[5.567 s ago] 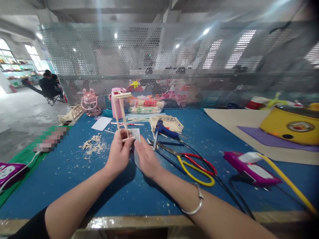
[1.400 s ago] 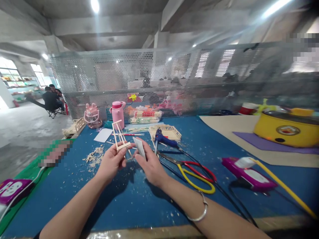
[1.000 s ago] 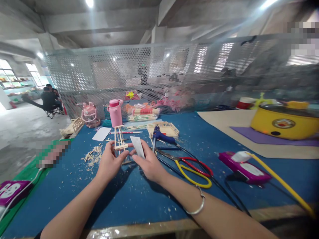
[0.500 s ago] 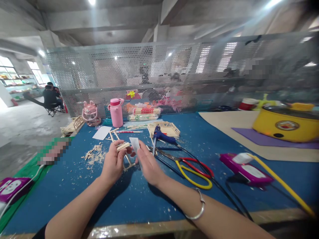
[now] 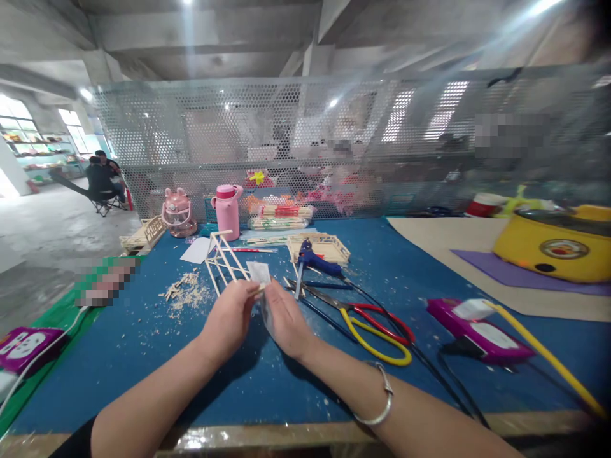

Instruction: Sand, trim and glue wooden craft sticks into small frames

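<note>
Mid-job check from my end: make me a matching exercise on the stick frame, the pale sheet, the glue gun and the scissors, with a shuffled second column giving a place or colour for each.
Things:
1. stick frame
2. pale sheet
3. glue gun
4. scissors

Place or colour:
A. held in the right hand
B. yellow and red handles
C. held in the left hand
D. blue body, lying on the table

Right pairs: 1-C, 2-A, 3-D, 4-B.
</note>
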The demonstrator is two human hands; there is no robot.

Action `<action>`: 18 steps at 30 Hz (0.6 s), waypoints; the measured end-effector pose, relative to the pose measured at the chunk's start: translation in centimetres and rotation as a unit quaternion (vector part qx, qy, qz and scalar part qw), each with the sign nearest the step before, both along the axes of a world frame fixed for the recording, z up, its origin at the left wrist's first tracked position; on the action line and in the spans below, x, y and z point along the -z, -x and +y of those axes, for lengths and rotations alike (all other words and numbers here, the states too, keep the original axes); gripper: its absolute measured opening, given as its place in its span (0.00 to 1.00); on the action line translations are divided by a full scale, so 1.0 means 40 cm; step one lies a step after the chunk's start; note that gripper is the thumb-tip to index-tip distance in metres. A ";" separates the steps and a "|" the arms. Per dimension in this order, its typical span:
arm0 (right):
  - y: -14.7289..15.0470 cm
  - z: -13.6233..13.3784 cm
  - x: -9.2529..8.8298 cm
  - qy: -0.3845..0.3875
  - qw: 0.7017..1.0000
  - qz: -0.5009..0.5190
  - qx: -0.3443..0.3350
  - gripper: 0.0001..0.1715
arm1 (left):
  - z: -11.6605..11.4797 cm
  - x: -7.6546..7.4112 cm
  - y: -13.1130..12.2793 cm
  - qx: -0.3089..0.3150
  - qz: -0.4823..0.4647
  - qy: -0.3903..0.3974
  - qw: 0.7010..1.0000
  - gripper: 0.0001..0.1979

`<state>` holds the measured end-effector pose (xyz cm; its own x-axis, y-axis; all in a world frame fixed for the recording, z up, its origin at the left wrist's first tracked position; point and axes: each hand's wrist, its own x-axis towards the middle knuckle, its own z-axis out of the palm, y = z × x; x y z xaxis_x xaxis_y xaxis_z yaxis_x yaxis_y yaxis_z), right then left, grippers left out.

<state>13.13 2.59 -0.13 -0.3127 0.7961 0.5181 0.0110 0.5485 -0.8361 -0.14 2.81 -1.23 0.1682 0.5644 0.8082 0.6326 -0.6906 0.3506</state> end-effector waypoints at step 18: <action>-0.005 0.010 -0.001 0.060 0.998 0.013 0.029 0.26 | 0.009 -0.009 0.001 0.012 0.070 -0.006 0.997 0.10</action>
<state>13.35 2.97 -0.10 -0.2525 0.8690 0.4255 0.0176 0.4438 -0.8959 -0.17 3.18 -0.88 0.2934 0.5498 0.7821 0.6578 -0.7098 0.2522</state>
